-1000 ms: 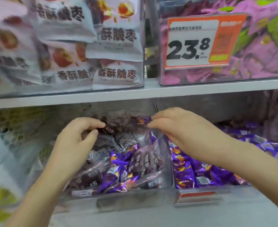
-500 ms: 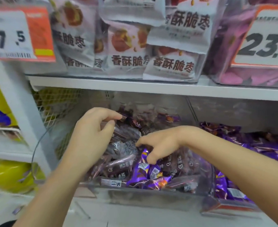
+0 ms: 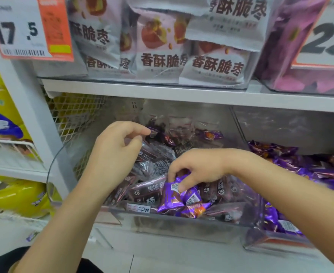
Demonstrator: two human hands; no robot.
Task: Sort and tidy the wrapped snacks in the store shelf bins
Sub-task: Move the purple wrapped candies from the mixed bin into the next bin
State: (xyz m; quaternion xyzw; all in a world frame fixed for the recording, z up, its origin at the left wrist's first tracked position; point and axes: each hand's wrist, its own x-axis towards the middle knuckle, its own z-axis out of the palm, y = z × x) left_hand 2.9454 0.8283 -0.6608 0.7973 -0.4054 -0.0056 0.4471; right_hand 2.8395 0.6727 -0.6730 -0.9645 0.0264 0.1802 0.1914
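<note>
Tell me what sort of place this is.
Probably a shop's snack aisle: a barcoded price tag, a clear bin of wrapped snacks, and stacked packets on the shelf above.

Two hands show, left hand [image 3: 115, 152] and right hand [image 3: 197, 170]. Two price tags [image 3: 28, 28] hang at ten and two o'clock. Two clear bins [image 3: 182, 227] sit at six and four o'clock. At least five purple snacks [image 3: 170, 198] show in the six o'clock bin; its dark-wrapped snacks [image 3: 148, 192] defy counting.

I see everything evenly bright under soft overhead light; glare streaks the clear bin [image 3: 182, 227], edges bow and smear.
</note>
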